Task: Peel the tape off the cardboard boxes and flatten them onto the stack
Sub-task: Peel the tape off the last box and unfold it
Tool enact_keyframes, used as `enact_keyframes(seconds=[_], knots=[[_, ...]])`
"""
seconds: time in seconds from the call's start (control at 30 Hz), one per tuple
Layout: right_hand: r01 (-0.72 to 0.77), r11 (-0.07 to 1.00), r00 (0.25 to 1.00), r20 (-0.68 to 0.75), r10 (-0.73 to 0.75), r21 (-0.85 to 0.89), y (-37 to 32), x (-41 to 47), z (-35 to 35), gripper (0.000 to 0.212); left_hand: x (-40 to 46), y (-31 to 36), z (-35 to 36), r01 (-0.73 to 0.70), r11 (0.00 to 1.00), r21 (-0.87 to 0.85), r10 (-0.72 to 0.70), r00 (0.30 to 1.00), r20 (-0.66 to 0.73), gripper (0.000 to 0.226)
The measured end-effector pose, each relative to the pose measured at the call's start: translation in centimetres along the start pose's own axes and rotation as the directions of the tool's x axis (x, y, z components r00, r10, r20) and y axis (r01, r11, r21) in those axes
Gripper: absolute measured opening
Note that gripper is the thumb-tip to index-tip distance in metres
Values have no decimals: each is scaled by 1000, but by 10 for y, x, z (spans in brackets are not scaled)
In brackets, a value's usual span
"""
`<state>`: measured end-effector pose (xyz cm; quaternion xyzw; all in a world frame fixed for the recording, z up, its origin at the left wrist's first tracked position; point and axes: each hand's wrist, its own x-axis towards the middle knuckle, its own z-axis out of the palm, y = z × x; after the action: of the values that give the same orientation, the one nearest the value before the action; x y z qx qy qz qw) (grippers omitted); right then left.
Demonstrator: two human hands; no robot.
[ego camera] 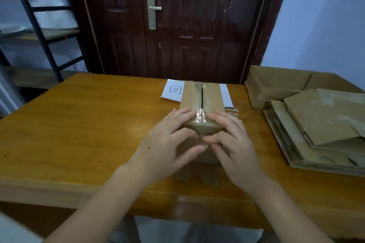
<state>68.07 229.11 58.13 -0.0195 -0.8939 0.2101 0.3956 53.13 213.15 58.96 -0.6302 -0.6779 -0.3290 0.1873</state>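
Left hand (167, 140) & right hand (233, 144) sit w/ fingers lightly bent on the near end of the box (201, 102), mid surface (79, 124); thumbs meet on the front face, maybe picking at the tape (200, 116) end, can't tell if pinched. Box looks light, stiff; tape thin, slick, crinkled at the edge – best spot to start. Beyond it, paper (173, 90). Far right: flattened stack (320, 130).

A small brown cardboard box (201, 104) is stood on the counter (79, 124), its top seam covered by clear tape (199, 102) crinkled at the near edge. Flattened boxes are piled in a stack (320, 134) to the right.
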Motion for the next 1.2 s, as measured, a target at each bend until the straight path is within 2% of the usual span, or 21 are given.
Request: enact_keyframes(seconds=[0.1,0.23,0.33,0.47,0.6,0.77,0.93,1.03,1.1,1.2], knots=[[-3,1000,1000,-8,3,13,-1,1,1,14,0,-3,3,-25,998,64,27,999,-30,14],[-13,1000,999,33,13,9,-5,-1,-1,22,3,0,8,-4,998,58,11,994,-107,9],[-76,996,997,28,74,41,-9,2,-4,21,3,0,10,-12,996,89,24,992,-127,10],[-58,998,997,-56,57,-16,-10,4,2,12,2,-1,8,-20,996,84,29,994,-102,11],[-49,998,989,-141,52,31,-10,4,6,13,-1,0,4,-6,1000,27,7,999,-48,28],[-53,998,995,-78,57,46,-11,3,4,18,-1,-3,5,-22,998,63,24,999,-42,20],[-114,989,993,2,114,96,-12,5,-1,25,3,-4,8,-13,999,45,18,993,-117,13],[-103,993,994,-31,105,49,-10,7,0,17,5,-1,7,-12,999,37,17,991,-135,11],[-87,996,994,-60,89,25,-10,8,2,16,5,0,4,17,1000,23,-14,993,-121,15],[-67,997,994,-82,70,42,-9,8,1,16,5,1,-1,56,998,-17,-57,996,-67,34]])
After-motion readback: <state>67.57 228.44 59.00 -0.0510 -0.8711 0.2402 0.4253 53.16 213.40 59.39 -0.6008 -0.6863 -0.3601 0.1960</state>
